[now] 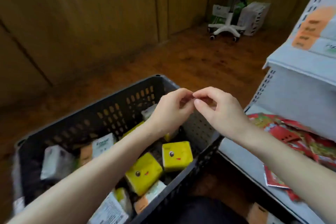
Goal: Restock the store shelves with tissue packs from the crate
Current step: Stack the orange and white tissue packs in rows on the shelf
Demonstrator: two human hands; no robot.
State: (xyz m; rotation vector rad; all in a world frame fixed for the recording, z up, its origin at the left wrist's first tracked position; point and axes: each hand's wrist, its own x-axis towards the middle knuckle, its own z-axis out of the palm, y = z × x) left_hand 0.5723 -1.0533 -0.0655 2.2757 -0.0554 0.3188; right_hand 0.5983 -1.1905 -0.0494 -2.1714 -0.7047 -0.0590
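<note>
A dark grey slotted crate stands on the floor at lower left. Inside lie yellow tissue packs with cartoon faces and white tissue packs, some hidden under my forearms. My left hand and my right hand hover above the crate's far right corner. Both have curled fingers, and their fingertips meet in the middle. I see nothing held in either hand.
A white metal store shelf stands right of the crate, its lower board holding red packets. An upper board carries orange and white packs. A white wheeled stool and white baskets stand on the brown floor by the wooden wall.
</note>
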